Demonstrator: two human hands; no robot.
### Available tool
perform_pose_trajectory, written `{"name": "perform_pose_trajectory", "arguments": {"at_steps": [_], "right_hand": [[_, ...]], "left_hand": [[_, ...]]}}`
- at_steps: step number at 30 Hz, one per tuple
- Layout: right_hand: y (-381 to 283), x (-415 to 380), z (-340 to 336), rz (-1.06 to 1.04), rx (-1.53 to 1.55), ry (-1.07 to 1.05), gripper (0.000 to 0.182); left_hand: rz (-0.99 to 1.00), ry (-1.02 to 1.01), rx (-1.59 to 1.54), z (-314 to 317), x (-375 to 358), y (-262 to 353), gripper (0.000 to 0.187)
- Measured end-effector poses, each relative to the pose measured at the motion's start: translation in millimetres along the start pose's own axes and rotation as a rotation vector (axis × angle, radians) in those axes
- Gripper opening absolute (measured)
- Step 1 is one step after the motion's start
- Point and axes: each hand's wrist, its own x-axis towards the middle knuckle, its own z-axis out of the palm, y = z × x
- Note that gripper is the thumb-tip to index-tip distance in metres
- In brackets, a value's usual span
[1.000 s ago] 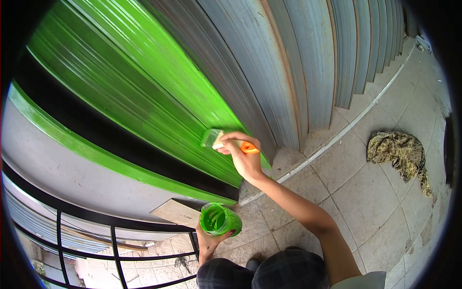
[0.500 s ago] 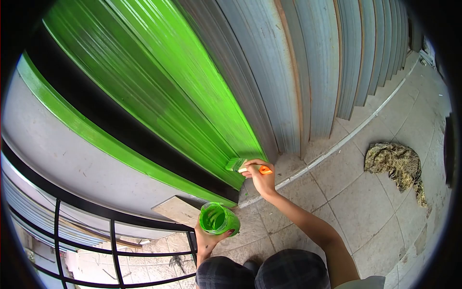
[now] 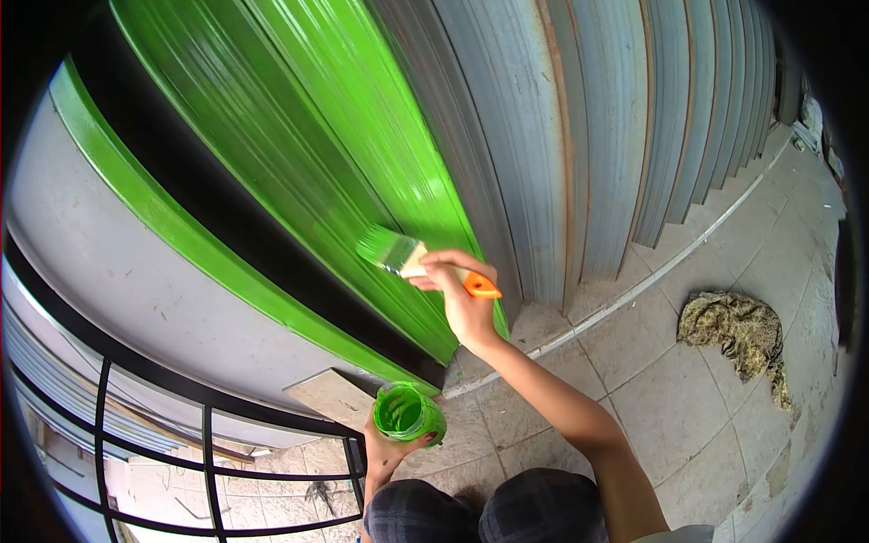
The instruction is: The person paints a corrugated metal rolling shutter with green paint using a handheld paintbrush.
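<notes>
My right hand (image 3: 462, 294) is closed round the handle of a paintbrush (image 3: 407, 256) with an orange tip. The brush's green bristles point left, over the green-painted ridged metal panel (image 3: 362, 145); whether they touch it is hard to tell. Below, my left hand (image 3: 387, 451) grips an open jar of green paint (image 3: 407, 414), with green smears on its rim and sides. The jar stands off the panel's lower end, just above my knees.
Unpainted grey metal slats (image 3: 525, 154) run to the upper right. A stained cloth (image 3: 733, 333) lies on the tiled floor (image 3: 634, 389). A black metal grid (image 3: 210, 452) is at lower left, near a flat board (image 3: 330, 398).
My right hand and the brush have moved up and left along the panel, away from its lower end. My left hand holds the jar in nearly the same place.
</notes>
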Motion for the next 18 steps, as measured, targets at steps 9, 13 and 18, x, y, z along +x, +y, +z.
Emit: {"name": "perform_pose_trajectory", "arguments": {"at_steps": [9, 13, 18], "right_hand": [[-17, -87, -105, 0.456, -0.218, 0.025, 0.014], [-65, -58, -75, 0.450, -0.167, -0.188, 0.017], [-95, -29, -18, 0.427, -0.220, -0.505, 0.025]], "left_hand": [[-0.109, 0.074, 0.223, 2, -29, 25, 0.087], [-0.128, 0.097, 0.289, -1, -53, 35, 0.094], [-0.146, 0.093, 0.329, -13, -75, 54, 0.098]]}}
